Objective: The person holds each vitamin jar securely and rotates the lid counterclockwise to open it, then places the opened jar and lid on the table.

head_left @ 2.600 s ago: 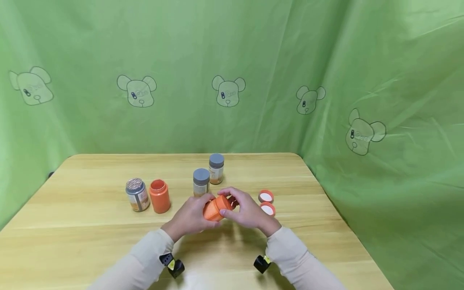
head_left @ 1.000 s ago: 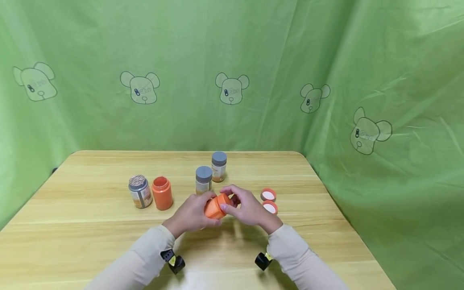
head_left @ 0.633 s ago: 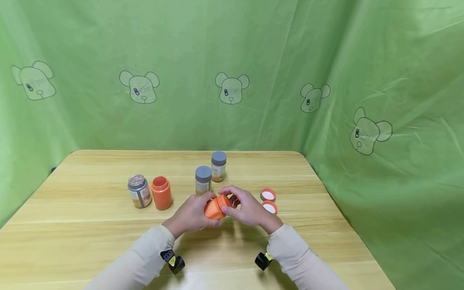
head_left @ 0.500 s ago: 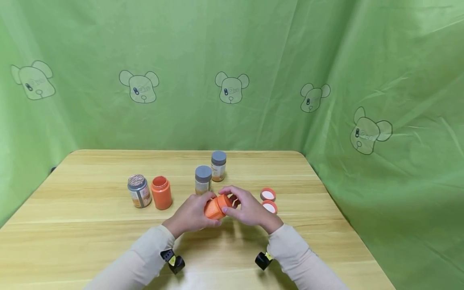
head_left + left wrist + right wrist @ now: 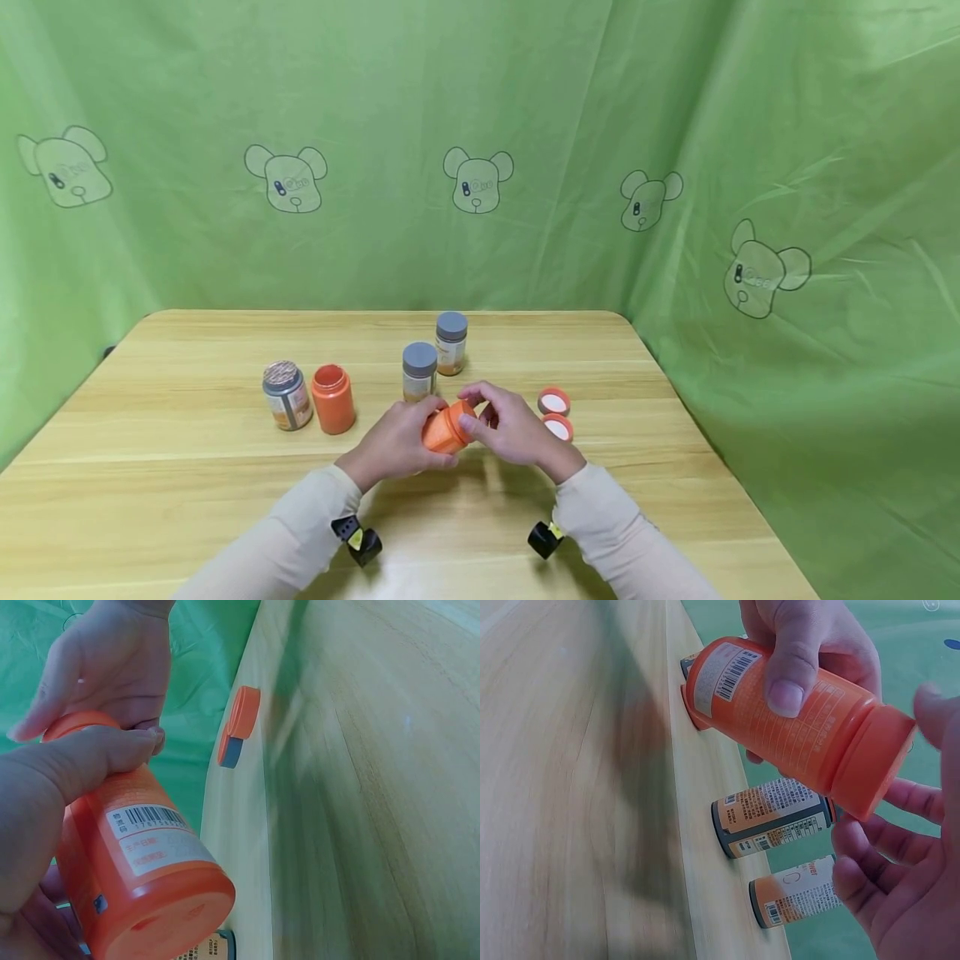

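My left hand (image 5: 393, 442) grips an orange plastic bottle (image 5: 437, 435), tilted above the table with its capped end toward my right hand (image 5: 516, 429). In the right wrist view, the left thumb lies across the bottle's printed label. The orange cap (image 5: 877, 761) is on the bottle. My right fingers and thumb stand loosely spread around this cap. Its sides show uncovered in the right wrist view, and light contact at the edges cannot be ruled out. The left wrist view shows the bottle's base and barcode label (image 5: 154, 817).
Two grey-lidded bottles (image 5: 420, 360) (image 5: 452, 343) stand behind the hands. To the left are an uncapped orange bottle (image 5: 333, 406) and a grey bottle (image 5: 287, 402) with a patterned top. Two loose caps (image 5: 554, 402) (image 5: 558, 428) lie at right, white liners up.
My right fingers and thumb have loosened and shifted around the cap, which was pinched half a second ago. The left hand and bottle hold nearly the same place.
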Available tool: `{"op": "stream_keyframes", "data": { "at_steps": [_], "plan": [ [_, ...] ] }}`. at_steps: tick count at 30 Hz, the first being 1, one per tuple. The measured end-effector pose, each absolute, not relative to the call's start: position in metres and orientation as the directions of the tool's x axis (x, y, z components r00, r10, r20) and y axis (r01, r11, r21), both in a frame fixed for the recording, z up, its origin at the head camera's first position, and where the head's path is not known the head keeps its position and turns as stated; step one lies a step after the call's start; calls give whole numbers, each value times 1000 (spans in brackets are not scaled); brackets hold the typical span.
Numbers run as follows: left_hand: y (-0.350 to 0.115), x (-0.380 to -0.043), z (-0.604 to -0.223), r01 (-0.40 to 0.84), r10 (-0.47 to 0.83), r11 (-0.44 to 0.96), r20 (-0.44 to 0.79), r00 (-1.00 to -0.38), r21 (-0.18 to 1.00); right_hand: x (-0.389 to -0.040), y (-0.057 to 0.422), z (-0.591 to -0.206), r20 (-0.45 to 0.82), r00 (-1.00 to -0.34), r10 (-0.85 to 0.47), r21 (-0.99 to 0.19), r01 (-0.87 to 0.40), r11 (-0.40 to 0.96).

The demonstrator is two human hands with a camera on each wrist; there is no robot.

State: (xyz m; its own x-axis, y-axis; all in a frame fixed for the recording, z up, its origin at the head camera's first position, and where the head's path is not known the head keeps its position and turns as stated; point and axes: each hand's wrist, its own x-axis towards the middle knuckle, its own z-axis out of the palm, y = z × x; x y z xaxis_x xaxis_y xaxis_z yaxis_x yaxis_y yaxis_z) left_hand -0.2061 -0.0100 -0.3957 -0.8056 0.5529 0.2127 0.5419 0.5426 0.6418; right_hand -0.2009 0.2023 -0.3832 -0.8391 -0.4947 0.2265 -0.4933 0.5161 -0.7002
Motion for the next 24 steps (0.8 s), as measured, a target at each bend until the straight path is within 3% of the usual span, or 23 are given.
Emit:
{"op": "stream_keyframes", "data": {
  "at_steps": [11, 24],
  "plan": [
    [-10, -206, -396, 538, 549, 548, 210, -809, 640, -202, 204, -383, 243, -804, -542, -710, -529, 465],
    [-11, -206, -396, 548, 554, 547, 216, -804, 634, -200, 200, -382, 218, -842, -493, -697, -488, 526]
  ]
}}
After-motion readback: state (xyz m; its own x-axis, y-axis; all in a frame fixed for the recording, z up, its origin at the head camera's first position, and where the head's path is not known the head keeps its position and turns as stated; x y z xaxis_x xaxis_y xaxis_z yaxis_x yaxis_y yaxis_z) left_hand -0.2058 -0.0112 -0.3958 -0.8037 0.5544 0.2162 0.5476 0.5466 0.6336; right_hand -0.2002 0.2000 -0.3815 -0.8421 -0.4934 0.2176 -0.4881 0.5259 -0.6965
